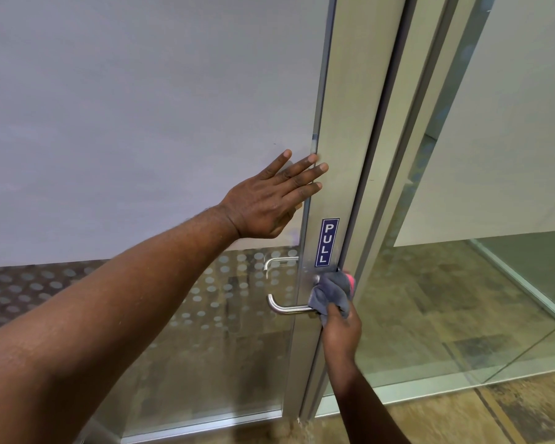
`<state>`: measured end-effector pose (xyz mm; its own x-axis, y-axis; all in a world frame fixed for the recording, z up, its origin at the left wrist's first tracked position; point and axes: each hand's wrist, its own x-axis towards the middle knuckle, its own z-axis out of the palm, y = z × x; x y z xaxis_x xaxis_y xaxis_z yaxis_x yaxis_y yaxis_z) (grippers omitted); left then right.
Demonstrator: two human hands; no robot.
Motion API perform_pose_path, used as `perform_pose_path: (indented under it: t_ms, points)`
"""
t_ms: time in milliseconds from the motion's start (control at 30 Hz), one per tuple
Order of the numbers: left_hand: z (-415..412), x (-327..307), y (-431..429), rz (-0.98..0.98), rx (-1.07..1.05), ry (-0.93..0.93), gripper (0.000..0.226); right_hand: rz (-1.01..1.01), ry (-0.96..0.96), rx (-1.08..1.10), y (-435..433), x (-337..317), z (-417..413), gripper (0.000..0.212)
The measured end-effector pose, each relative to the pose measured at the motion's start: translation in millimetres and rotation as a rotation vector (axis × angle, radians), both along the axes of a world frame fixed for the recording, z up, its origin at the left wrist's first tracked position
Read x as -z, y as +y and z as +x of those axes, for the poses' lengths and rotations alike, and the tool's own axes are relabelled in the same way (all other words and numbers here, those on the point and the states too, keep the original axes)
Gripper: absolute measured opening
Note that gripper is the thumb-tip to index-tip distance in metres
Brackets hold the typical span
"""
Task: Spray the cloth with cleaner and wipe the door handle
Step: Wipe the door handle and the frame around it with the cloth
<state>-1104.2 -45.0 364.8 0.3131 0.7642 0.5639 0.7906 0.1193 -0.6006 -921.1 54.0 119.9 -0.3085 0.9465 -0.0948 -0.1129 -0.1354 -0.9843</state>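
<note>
A silver lever door handle juts left from the metal stile of a glass door. My right hand is shut on a grey cloth with a pink edge, pressing it over the handle's base by the stile. My left hand lies flat and open against the frosted glass and the stile's edge, above the handle. No spray bottle is in view.
A blue PULL sign is stuck on the door stile just above the cloth. A second handle shows through the glass on the far side. A fixed glass panel stands to the right over patterned brown flooring.
</note>
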Motion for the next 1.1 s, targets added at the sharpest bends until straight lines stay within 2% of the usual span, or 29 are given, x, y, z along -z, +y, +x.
perform_pose_path:
  t_ms: [167, 300, 500, 800, 1100]
  points:
    - [-1.8, 0.3, 0.6, 0.004, 0.008, 0.0, 0.049, -0.31, 0.252, 0.052, -5.9, 2.0, -9.6, 0.033]
    - [-2.6, 1.1, 1.3, -0.01, 0.006, -0.005, 0.049, -0.53, 0.373, 0.031, -8.7, 1.9, -12.0, 0.028]
    - [-4.0, 2.0, 1.2, -0.018, 0.01, 0.004, 0.05, -0.645, 0.504, -0.005, -10.7, -1.9, -8.8, 0.029]
    - [-1.2, -1.4, -1.4, -0.026, 0.033, -0.024, 0.048, -0.792, 0.652, -0.068, -42.5, -2.8, 0.4, 0.041]
    - [10.7, -2.0, -11.9, -0.081, 0.03, -0.158, 0.049, -0.958, 0.646, -0.089, -85.4, -20.5, 0.5, 0.029]
